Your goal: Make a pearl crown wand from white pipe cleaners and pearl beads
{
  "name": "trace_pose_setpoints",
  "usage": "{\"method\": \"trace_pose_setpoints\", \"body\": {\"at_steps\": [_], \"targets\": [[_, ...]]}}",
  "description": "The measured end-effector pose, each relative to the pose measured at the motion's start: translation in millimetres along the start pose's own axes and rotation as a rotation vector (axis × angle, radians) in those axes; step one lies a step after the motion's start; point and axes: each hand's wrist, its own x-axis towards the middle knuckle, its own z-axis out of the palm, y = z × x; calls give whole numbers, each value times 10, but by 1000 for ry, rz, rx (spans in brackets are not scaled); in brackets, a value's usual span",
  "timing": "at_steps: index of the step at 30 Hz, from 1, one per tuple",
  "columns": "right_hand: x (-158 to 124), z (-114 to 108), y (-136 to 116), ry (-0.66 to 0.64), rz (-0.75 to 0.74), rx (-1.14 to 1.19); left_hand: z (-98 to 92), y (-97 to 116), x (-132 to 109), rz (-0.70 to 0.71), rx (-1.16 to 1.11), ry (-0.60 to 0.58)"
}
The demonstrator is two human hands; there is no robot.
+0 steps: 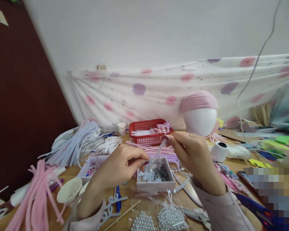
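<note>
A white pipe cleaner (161, 149) runs at a slant between my two hands, above a small white box (156, 188). My left hand (126, 163) is closed, thumb and index finger pinching its lower end. Its upper end is pinched between the thumb and fingers of my right hand (189, 152), which sits higher and to the right. Inside the box lie white flower-shaped pieces (146, 175) and a clear bag of dark small parts (161, 173). A bent white pipe-cleaner shape (110, 208) rests below my left hand.
Bags of pearl beads (172, 218) and scissors (198, 215) lie in front. Pink pipe cleaners (38, 195) and paper cups (69, 190) are at left. A red basket (146, 140) and white ball with pink band (200, 120) stand behind. A glue gun (252, 208) lies right.
</note>
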Motion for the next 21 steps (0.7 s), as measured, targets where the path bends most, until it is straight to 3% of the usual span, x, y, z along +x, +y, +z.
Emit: {"method": "trace_pose_setpoints", "body": {"at_steps": [4,7,11,14,16,17,21], "targets": [[-12,247,169,45,104,-24,-63,62,-39,-62,-218,60],[-26,403,136,-112,126,68,-84,-9,-40,-110,-400,229],[-46,407,-91,-365,8,177,-70,-149,19,-140,-596,507],[-54,299,-313,-371,-141,114,-38,-194,65,-166,-508,550],[-51,193,-407,-291,-215,97,-26,-177,69,-167,-305,474],[-49,135,-426,-240,-224,96,-27,-155,62,-148,-198,381],[-37,-39,-322,-66,-149,46,-62,-22,5,9,-1,-104]]}}
